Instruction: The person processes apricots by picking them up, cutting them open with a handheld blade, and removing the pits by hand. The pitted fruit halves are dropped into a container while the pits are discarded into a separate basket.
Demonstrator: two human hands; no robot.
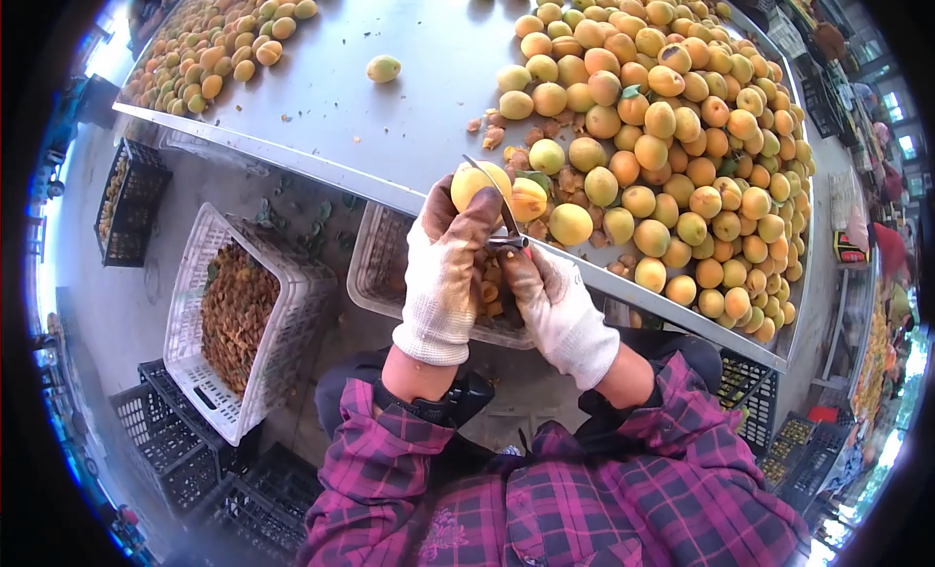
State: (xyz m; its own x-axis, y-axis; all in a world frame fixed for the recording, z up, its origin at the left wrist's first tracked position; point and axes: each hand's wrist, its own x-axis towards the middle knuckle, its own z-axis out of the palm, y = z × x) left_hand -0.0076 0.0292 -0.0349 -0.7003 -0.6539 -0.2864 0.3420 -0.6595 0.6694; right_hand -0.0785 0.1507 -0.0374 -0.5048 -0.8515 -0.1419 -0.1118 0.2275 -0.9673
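Observation:
My left hand (436, 280), in a white glove stained brown at the fingers, is closed around a yellow apricot (471, 182) at the table's near edge. My right hand (565, 314), gloved the same way, grips a small knife (505, 208). Its thin blade points up and crosses in front of the held fruit; the handle is mostly hidden by the fingers. Just right of the blade shows another orange apricot (529, 200). Beyond the hands, a large heap of apricots (672, 129) covers the right of the metal table (321, 90).
Another apricot pile (229, 41) lies at the far left, and a lone apricot (383, 68) sits between. Brown pits fill a tilted white crate (180, 319) on the floor. A second pale crate (375, 260) stands under the table edge. Black crates (166, 431) sit lower left.

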